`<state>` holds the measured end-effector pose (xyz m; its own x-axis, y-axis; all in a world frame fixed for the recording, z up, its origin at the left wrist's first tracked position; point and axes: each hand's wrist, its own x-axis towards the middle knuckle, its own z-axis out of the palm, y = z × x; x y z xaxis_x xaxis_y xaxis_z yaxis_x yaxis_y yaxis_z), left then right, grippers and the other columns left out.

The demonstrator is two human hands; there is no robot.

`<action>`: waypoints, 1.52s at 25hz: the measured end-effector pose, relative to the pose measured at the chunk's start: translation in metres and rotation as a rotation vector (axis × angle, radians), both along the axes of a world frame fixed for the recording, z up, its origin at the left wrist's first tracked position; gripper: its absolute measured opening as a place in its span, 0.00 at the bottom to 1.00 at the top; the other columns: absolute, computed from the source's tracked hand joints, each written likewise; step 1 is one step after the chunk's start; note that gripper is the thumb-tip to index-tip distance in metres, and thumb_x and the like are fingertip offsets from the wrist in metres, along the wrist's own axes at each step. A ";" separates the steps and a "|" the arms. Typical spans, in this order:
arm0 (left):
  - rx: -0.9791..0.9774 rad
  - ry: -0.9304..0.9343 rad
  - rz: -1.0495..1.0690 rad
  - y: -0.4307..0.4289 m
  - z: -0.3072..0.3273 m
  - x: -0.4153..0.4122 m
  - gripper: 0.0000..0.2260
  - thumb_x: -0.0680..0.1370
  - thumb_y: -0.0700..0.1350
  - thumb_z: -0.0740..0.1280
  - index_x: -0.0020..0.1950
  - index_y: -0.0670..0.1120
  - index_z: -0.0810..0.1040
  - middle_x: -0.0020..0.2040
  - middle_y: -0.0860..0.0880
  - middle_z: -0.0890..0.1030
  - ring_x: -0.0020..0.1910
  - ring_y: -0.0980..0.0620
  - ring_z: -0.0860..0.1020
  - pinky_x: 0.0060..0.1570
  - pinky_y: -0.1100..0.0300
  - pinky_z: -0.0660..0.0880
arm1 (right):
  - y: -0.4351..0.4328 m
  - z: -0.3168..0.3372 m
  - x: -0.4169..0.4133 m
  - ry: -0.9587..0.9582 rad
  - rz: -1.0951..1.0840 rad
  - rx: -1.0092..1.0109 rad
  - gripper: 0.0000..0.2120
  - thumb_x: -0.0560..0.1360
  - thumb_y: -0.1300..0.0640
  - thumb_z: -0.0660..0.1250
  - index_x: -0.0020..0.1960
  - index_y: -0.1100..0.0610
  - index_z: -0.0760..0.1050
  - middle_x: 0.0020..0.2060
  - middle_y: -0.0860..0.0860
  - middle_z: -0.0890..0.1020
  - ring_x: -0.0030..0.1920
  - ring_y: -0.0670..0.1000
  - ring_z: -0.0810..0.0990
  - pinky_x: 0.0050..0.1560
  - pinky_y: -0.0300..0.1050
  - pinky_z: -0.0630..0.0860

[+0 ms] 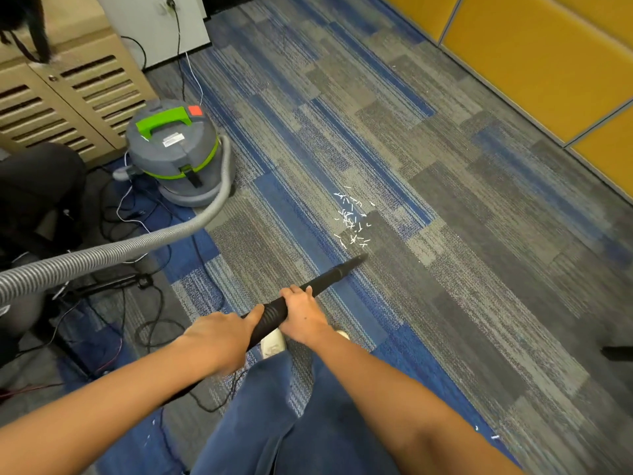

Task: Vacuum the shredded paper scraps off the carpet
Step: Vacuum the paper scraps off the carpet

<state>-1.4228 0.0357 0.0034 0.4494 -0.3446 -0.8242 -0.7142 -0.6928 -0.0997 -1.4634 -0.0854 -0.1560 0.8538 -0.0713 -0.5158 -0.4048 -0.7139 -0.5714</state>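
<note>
A patch of white shredded paper scraps (352, 219) lies on the blue and grey striped carpet (462, 234) ahead of me. I hold a black vacuum wand (329, 277) with both hands. Its tapered tip points at the carpet just short of the near edge of the scraps. My right hand (303, 315) grips the wand further forward; my left hand (222, 337) grips the ribbed black handle behind it. A grey ribbed hose (120, 250) runs left and curves back to the grey and green canister vacuum (174, 150).
Tangled cables (137, 303) lie on the floor at the left beside a dark chair base. A beige slatted cabinet (68, 97) stands behind the vacuum. Yellow panels (531, 56) line the right side. A few stray scraps (493, 435) lie near my right leg.
</note>
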 end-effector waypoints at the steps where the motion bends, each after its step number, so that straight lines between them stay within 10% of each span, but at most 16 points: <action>1: -0.001 -0.004 0.014 0.000 -0.001 0.001 0.36 0.78 0.41 0.61 0.78 0.51 0.41 0.59 0.46 0.77 0.57 0.46 0.77 0.51 0.55 0.73 | 0.001 -0.002 0.005 -0.003 0.004 0.006 0.14 0.71 0.60 0.69 0.55 0.59 0.72 0.54 0.57 0.74 0.64 0.65 0.68 0.73 0.60 0.56; 38: -0.033 -0.004 0.188 -0.040 -0.020 0.028 0.36 0.79 0.41 0.61 0.78 0.49 0.40 0.59 0.45 0.76 0.56 0.46 0.76 0.44 0.56 0.70 | -0.044 -0.027 0.057 -0.039 0.115 0.037 0.14 0.72 0.63 0.69 0.56 0.59 0.72 0.57 0.55 0.72 0.67 0.66 0.66 0.74 0.60 0.53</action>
